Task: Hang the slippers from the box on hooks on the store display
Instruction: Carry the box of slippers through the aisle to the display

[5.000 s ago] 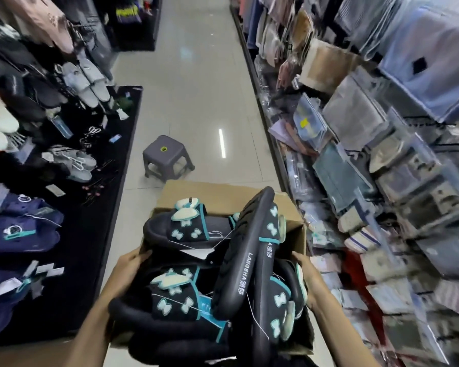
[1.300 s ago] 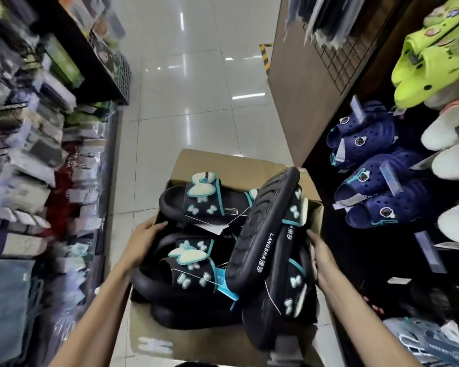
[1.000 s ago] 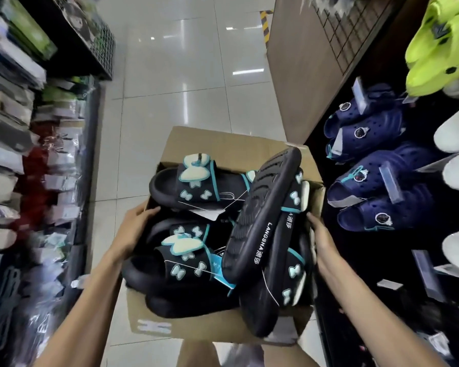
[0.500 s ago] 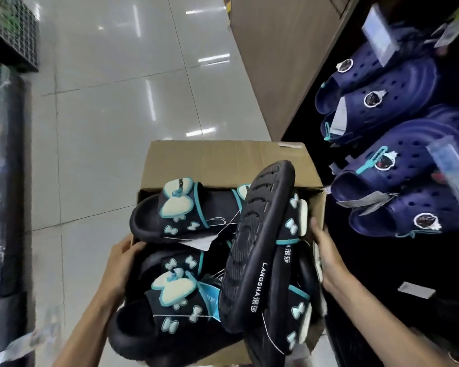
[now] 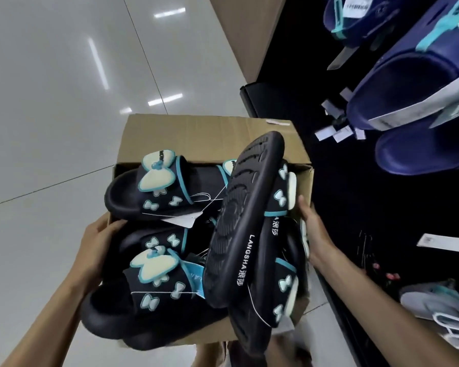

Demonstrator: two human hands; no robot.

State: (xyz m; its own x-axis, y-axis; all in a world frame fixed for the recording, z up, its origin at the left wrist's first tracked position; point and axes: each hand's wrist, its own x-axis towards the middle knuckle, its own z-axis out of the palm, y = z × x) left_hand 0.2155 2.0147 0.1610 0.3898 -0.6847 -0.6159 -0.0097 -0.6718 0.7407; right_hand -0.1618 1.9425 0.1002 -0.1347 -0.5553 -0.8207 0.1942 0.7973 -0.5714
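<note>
I hold a cardboard box (image 5: pixel 196 133) in front of me, low over the floor. It is heaped with several black slippers (image 5: pixel 159 192) that have teal trim and pale bows, with white tags on strings. One slipper (image 5: pixel 236 221) lies sole-up, with "LANGSHA" printed on its edge. My left hand (image 5: pixel 97 250) grips the box's left wall. My right hand (image 5: pixel 312 229) grips its right wall, beside the slippers. The store display (image 5: pixel 342 207) is a dark panel right next to the box.
Navy clogs (image 5: pixel 414 107) with tags hang on the display at upper right, and a grey shoe (image 5: pixel 443 308) lies lower right. A tan wooden panel (image 5: pixel 249 35) ends the display. Glossy white floor tiles (image 5: pixel 51 128) spread to the left.
I turned around in the aisle with the box. In the last second the view dropped and the display with navy clogs came closer on the right. Both hands kept their grip.
</note>
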